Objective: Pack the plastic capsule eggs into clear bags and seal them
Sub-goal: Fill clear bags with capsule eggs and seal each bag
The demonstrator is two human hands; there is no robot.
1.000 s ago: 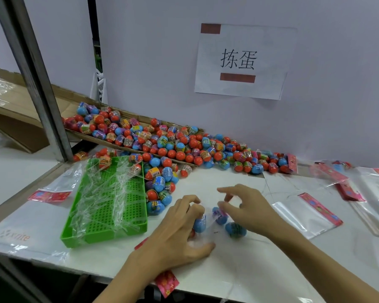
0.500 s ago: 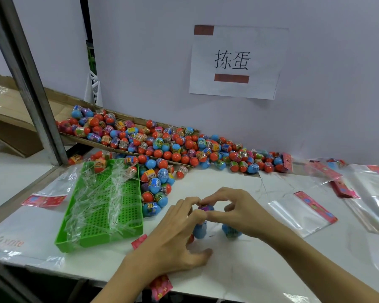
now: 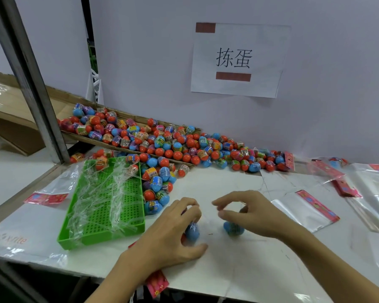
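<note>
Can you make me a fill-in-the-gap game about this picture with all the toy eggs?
1. The tray beside the left hand is coloured ____.
2. The egg under the left hand's fingers is ____ in colour.
3. The paper sign is stuck on the ____.
4. The big pile of eggs lies ____ the hands, near the wall.

Missing words: green; blue; wall; behind

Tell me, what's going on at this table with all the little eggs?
A person is packing plastic capsule eggs into a clear bag. The left hand pinches the bag's film above a blue egg; the right hand hovers over another blue egg, fingers curled. A big pile of eggs waits behind, beside a green tray of clear strips, with empty bags to the right.
</note>
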